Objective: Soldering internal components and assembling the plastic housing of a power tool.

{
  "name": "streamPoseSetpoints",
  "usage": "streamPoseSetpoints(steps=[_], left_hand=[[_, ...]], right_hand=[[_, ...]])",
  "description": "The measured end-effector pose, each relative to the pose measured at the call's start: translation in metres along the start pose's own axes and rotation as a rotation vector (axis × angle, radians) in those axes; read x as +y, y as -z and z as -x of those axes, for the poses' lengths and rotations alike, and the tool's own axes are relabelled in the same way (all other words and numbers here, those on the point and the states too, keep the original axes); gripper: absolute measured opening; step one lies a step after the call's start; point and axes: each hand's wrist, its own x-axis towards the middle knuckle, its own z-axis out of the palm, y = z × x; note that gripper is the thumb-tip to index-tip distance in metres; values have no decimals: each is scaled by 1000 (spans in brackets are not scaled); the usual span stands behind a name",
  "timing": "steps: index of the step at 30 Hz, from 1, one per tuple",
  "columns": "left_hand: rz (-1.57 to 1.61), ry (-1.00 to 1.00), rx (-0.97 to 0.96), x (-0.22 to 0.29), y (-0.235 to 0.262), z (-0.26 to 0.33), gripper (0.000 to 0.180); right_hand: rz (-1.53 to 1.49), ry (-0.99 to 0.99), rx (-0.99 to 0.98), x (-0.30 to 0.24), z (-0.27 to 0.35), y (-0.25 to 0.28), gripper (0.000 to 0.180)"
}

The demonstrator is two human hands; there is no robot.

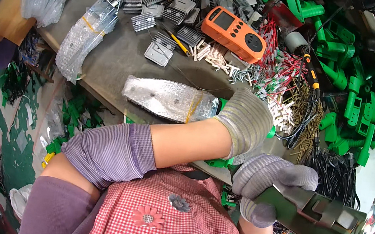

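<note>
My left hand point(247, 120), in a striped grey glove, is curled down over a green plastic part point(271, 131). Only small bits of this part show beside the glove, and my fingertips are hidden. My right hand point(274, 182), gloved too, is closed around a dark green power tool point(317, 219) at the lower right; its working tip is not clear. Just left of my left hand lies a bubble-wrapped bundle point(161, 98) with a yellow band. White plastic tubes point(283, 115) and brass-coloured screws point(308, 129) are heaped to the right of my left hand.
An orange meter point(234, 34) lies at the back, near finned metal heat sinks point(178, 9). Green plastic housings point(354, 92) pile up on the right, beside black cables point(333, 173). A soldering iron point(311, 72) stands near red wires point(269, 47). Another wrapped bundle point(80, 47) lies left.
</note>
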Motion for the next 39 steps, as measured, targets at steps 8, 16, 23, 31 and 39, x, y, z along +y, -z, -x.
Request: streamPoseSetpoints(steps=[8, 16, 23, 31, 39], left_hand=[[-13, -18, 20, 1, 7, 2, 22], [25, 30, -43, 0, 8, 0, 20], [39, 27, 4, -3, 5, 4, 20], [403, -111, -24, -3, 21, 29, 31], [411, -280, -81, -85, 41, 81, 74]], right_hand=[[-675, 162, -351, -15, -30, 9, 34], [-304, 62, -262, 12, -18, -16, 40], [-333, 52, -354, 11, -14, -14, 40], [-287, 127, -336, 6, -51, 9, 55], [-216, 263, -33, 16, -75, 0, 78]])
